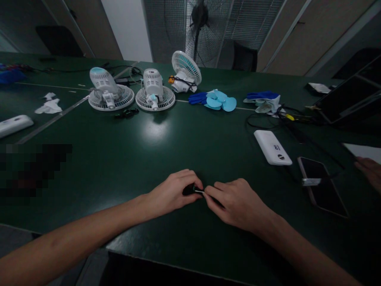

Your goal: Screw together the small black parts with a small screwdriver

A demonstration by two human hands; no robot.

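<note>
The left hand (175, 190) rests low over the dark green tabletop (190, 147), its thumb and fingers curled almost together around a small dark piece (195, 188). A thin pale strip (200, 192) runs from that piece to the right hand (238, 202), whose thumb and forefinger are pinched close on its end; the fingertips hide the exact contact. The piece sits between both hands, near the tabletop's front edge. To the right, a white rectangular device (272, 147) lies near a smartphone (323, 184), and another person's hand (370, 171) shows at the border. Farther back, two white fans (154, 93) lie with their grilles down, and a third fan (186, 71) tilts upward behind them. Right of these, a light-blue fan blade (220, 100) lies against a blue glove (198, 98).
</note>
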